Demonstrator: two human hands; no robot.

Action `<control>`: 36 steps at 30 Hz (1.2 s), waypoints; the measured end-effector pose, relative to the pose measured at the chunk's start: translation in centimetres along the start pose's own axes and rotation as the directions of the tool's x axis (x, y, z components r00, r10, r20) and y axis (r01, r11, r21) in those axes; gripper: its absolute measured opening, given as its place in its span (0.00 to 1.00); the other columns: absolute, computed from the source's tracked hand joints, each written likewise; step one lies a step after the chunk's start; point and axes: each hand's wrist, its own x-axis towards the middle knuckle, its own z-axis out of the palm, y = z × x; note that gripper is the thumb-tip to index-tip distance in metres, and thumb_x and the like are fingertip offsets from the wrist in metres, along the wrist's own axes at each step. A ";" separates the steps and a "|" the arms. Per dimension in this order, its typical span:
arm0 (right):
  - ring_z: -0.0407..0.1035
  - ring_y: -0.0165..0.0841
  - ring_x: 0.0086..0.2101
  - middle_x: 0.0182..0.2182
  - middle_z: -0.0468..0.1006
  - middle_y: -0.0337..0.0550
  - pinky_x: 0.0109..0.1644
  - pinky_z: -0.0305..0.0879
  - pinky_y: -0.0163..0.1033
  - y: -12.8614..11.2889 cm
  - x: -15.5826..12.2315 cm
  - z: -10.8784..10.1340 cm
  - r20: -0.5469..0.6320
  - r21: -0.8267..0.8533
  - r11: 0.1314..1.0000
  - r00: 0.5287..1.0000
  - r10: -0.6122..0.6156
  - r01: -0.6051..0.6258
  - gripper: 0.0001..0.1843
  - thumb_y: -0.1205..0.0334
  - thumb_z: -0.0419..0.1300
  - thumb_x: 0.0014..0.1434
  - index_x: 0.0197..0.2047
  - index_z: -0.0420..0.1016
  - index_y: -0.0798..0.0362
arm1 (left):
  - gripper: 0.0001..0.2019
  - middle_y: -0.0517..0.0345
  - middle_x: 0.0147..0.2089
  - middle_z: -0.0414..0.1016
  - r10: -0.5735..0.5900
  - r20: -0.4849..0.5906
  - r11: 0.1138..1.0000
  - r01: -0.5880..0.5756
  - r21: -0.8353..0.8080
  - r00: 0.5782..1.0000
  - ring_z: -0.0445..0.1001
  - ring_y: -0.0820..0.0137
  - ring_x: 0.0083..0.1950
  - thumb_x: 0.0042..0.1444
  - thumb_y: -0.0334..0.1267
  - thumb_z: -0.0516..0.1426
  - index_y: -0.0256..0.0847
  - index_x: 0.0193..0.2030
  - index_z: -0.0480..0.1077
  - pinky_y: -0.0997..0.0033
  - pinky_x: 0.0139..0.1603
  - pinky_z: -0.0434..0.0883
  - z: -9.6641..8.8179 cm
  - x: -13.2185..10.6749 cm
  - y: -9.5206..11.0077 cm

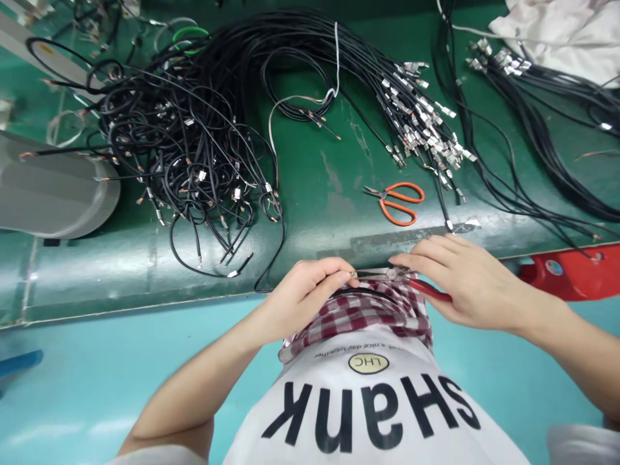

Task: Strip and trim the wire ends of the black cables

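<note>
My left hand (303,294) is closed in a pinch on a thin black wire (358,292) at the near table edge, just above my checked shirt. My right hand (460,278) grips red-handled pliers (416,282) whose metal jaws point left and meet the wire end beside my left fingertips. Both hands are close together over my lap, in front of the green table (310,213).
A tangled pile of black wires (194,142) with bare ends lies at the left. A bundle with metal terminals (426,123) fans out at the right. Orange scissors (397,201) lie nearby. White cloth (562,32) sits far right; a grey round object (53,194) at left.
</note>
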 end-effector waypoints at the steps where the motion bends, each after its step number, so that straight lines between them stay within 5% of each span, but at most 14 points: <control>1: 0.70 0.41 0.44 0.46 0.76 0.49 0.44 0.64 0.47 0.0 0.0 0.0 0.001 -0.003 1.000 1.000 -0.009 0.009 0.19 0.57 0.51 0.69 0.60 0.68 0.51 | 0.14 0.62 0.39 0.78 -0.003 0.009 1.000 0.003 0.009 1.000 0.73 0.76 0.39 0.71 0.41 0.49 0.41 0.42 0.75 0.79 0.44 0.66 -0.1 0.0 0.0; 20: 0.72 0.42 0.40 0.42 0.76 0.50 0.39 0.65 0.45 -1.2 0.3 -0.9 0.031 -0.150 0.985 0.996 -0.086 0.090 0.15 0.63 0.52 0.68 0.55 0.72 0.58 | 0.12 0.66 0.37 0.77 -0.024 0.114 0.984 0.003 0.176 0.993 0.70 0.80 0.35 0.71 0.40 0.49 0.41 0.41 0.73 0.81 0.39 0.64 -0.7 0.0 0.2; 28: 0.72 0.42 0.43 0.44 0.75 0.50 0.42 0.67 0.45 -1.2 0.1 -0.4 0.077 -0.031 0.998 0.995 -0.057 0.059 0.16 0.62 0.48 0.71 0.56 0.69 0.56 | 0.13 0.67 0.36 0.78 -0.026 0.129 0.985 0.003 0.171 0.991 0.71 0.81 0.34 0.71 0.40 0.49 0.42 0.40 0.73 0.81 0.40 0.64 -1.0 0.1 0.0; 36: 0.69 0.45 0.45 0.50 0.71 0.53 0.45 0.69 0.50 -1.6 0.1 0.0 0.241 0.058 0.998 0.971 0.007 -0.021 0.24 0.44 0.49 0.70 0.56 0.68 0.55 | 0.13 0.67 0.34 0.75 -0.016 0.113 0.978 -0.008 0.208 0.993 0.68 0.81 0.33 0.71 0.40 0.50 0.41 0.39 0.72 0.81 0.39 0.63 -0.8 0.0 -0.1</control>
